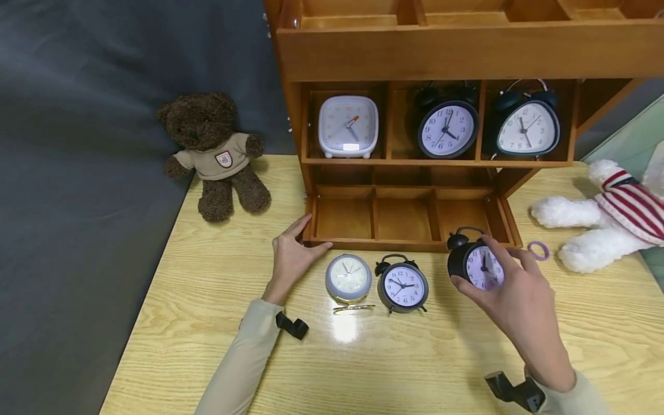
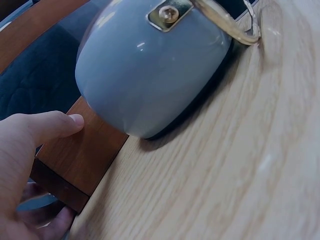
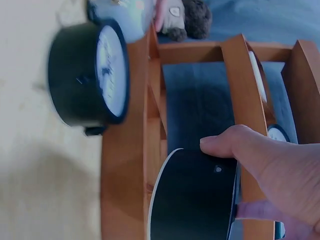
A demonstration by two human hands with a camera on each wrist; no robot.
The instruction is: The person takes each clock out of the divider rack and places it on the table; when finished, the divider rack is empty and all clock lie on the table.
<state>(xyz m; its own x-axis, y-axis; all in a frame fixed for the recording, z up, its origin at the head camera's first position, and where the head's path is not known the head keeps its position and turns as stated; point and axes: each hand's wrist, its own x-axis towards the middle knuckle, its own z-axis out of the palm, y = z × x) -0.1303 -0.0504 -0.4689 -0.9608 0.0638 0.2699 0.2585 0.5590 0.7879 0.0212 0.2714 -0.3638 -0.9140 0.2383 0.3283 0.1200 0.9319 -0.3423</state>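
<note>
My right hand holds a black twin-bell alarm clock by its sides, thumb at the left, in front of the shelf's lowest right compartment. The right wrist view shows the same clock's dark casing. With the thumb on the front board and fingers round the side, my left hand grips the bottom left corner of the wooden shelf. Between the hands, a blue-grey round clock and another black twin-bell clock stand on the table. The blue-grey clock's casing fills much of the left wrist view.
The shelf's middle tier holds a white square clock, a dark round clock and a dark-green clock. A brown teddy bear sits at left. At right lie a purple ring and a white plush toy.
</note>
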